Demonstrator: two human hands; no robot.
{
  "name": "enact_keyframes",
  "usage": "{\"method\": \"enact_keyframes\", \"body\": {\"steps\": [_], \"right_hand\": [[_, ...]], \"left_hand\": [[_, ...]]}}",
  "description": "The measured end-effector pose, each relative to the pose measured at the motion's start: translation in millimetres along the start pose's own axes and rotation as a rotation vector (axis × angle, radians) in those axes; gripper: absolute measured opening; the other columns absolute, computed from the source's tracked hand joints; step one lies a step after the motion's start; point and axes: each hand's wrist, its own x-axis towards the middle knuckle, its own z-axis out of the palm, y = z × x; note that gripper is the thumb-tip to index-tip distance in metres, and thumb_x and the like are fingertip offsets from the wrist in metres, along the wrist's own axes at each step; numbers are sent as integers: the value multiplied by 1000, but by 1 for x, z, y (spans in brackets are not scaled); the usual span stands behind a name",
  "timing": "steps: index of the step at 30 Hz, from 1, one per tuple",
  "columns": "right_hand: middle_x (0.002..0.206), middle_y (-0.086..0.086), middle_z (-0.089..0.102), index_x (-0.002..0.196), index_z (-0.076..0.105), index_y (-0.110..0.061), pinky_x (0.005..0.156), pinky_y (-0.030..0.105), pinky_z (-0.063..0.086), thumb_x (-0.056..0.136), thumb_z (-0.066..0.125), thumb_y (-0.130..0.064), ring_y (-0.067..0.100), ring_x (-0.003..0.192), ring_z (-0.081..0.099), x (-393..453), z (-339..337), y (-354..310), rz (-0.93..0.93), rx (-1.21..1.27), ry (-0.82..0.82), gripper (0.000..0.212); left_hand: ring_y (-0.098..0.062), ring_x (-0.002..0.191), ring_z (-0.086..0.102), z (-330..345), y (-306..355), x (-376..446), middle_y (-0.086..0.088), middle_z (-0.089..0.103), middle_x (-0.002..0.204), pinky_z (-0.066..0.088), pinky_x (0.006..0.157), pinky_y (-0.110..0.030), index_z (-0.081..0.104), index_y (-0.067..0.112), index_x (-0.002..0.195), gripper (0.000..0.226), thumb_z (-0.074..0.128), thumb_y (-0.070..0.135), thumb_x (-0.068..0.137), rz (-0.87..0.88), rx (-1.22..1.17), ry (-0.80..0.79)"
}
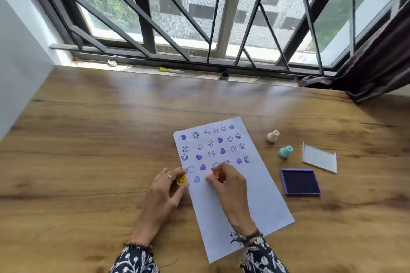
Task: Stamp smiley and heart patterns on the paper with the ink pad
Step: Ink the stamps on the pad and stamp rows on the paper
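A white sheet of paper (248, 195) lies on the wooden table, its upper half covered with several purple smiley and heart prints. My left hand (164, 190) rests at the paper's left edge and holds a yellow smiley stamp (181, 180) between its fingers. My right hand (228, 184) is over the middle of the sheet, fingers pinched on a reddish stamp (220, 177) pressed down on the paper; most of that stamp is hidden. The purple ink pad (300, 182) lies open to the right of the paper.
A beige stamp (272, 136) and a teal stamp (285, 152) lie on their sides right of the paper. The ink pad's clear lid (319, 160) sits beyond the pad. A barred window and a dark curtain (377, 68) border the table's far edge.
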Motion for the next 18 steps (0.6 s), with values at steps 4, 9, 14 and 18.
{"method": "enact_keyframes", "body": {"steps": [4,9,14,18], "right_hand": [[78,7,73,83,68,-10,63,16,55,76,73,-10,14,73,66,4,-31,5,321,707,1,8],[82,2,76,100,65,-5,65,16,57,82,62,-10,8,74,71,-3,-61,16,489,1170,-99,19],[84,6,73,97,67,-7,68,20,58,71,72,-11,14,75,68,-18,-72,14,429,1067,-190,27],[90,7,76,94,70,-13,69,18,55,73,74,-16,15,86,70,-22,-76,3,229,805,-185,21]], "left_hand": [[-21,112,55,-6,2,0,5,67,105,26,108,-23,61,29,106,33,69,11,80,-89,-79,-61],[-21,86,65,-5,20,-6,-1,70,87,54,80,-44,59,34,104,23,63,20,85,-190,-176,-78],[-13,104,64,16,56,-7,-4,72,105,53,74,-16,58,11,104,28,62,21,78,-489,-947,-34],[-14,88,69,32,77,-3,-9,75,93,55,68,-16,59,7,98,28,64,14,71,-618,-1189,-146]]}}
